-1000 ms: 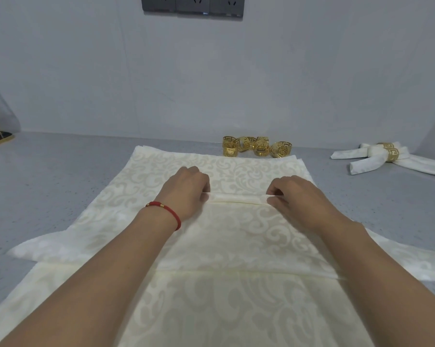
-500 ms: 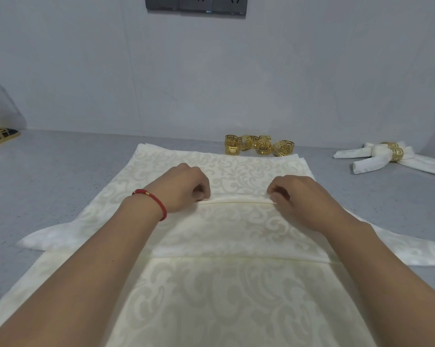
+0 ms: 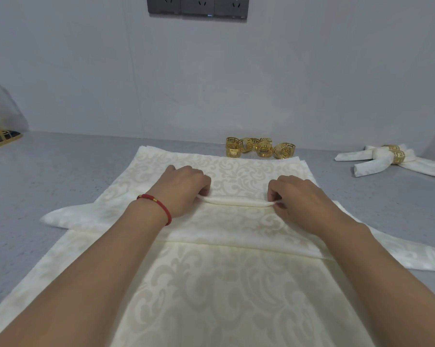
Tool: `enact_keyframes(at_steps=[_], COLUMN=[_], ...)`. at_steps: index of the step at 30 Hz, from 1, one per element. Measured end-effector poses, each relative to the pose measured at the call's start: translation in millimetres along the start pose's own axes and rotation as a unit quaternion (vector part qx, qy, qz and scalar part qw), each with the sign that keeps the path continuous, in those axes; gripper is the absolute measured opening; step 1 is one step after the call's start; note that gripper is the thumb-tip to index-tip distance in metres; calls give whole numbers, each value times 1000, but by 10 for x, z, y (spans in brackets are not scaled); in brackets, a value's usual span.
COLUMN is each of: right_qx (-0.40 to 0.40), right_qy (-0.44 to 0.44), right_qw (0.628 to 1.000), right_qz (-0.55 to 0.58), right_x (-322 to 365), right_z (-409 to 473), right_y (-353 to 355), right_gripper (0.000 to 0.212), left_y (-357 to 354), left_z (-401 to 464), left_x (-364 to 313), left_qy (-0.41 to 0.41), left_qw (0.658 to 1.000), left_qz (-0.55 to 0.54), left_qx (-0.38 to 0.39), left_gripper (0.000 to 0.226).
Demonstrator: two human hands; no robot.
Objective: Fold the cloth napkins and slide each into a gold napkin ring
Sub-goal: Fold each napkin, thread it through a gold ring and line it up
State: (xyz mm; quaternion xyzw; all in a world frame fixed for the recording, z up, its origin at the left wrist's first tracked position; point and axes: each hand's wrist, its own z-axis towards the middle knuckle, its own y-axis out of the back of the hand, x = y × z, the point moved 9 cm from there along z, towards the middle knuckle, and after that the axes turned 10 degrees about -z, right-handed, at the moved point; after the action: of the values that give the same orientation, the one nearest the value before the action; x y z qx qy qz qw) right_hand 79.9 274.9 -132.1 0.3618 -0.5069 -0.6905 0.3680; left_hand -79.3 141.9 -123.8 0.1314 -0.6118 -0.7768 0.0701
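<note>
A cream patterned cloth napkin (image 3: 236, 221) lies folded across a stack of flat napkins (image 3: 211, 296) on the grey counter. Its far edge is rolled into a narrow tube (image 3: 236, 200). My left hand (image 3: 183, 189), with a red bracelet on the wrist, pinches the left end of that roll. My right hand (image 3: 301, 199) pinches the right end. Several gold napkin rings (image 3: 260, 147) sit in a cluster just beyond the napkins, near the wall.
A finished napkin in a gold ring (image 3: 391, 159) lies at the far right of the counter (image 3: 61, 184). A gold-wired rack with a clear cover (image 3: 1, 131) stands at the far left. Wall sockets (image 3: 197, 6) are above.
The napkin's far edge has been rolled toward me into a thicker tube, and both hands now pinch its ends slightly higher off the cloth.
</note>
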Motion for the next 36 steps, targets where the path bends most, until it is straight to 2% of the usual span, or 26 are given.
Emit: enact_keyframes(at_steps=[3,7,9,12,15,18,20,22,24,26,29,32,35,36], right_qx=[50,21,45,61,31,-39,-39,-11,40,62,12,24,39,27], right_qy=[-24,-37,-33,-30,-34,-22,-11,-10,-25,-37,-39,-22,-29,-36], right_qw=[997,993,993,995,998,999,999,1000,999,996,995,994,993,993], right_qz=[51,114,104,70,40,14,-1,-5,16,59,92,104,110,107], right_x=[-49,-105,-96,-78,-56,1,39,45,8,-37,-95,-104,-173,-205], right_z=[-57,-62,-70,-80,-66,-64,-48,-35,-56,-86,-100,-109,-115,-104], right_y=[0,27,-42,-56,8,99,67,17,-20,-20,40,-46,-80,-69], right_gripper=[7,10,19,11,5,11,16,21,25,24,20,18,12,7], left_y=[1,79,37,-51,-20,45,11,-33,-53,-40,-6,-46,-49,-26], left_z=[-39,-57,-43,-34,-20,-16,-19,-40,-50,-43,-22,-32,-27,-25], left_x=[36,78,84,121,89,8,-52,-70,-40,9,48,99,128,121], left_qy=[35,56,55,64,47,20,8,19,44,57,66,97,110,106], left_qw=[998,994,994,994,998,1000,1000,998,996,996,994,990,990,993], left_qz=[-35,-90,-88,-70,-28,3,26,20,-9,-35,-73,-76,-47,-27], left_qx=[45,17,27,54,39,-6,14,50,79,67,45,73,72,55], left_gripper=[25,13,14,18,4,22,30,25,22,20,17,25,7,8])
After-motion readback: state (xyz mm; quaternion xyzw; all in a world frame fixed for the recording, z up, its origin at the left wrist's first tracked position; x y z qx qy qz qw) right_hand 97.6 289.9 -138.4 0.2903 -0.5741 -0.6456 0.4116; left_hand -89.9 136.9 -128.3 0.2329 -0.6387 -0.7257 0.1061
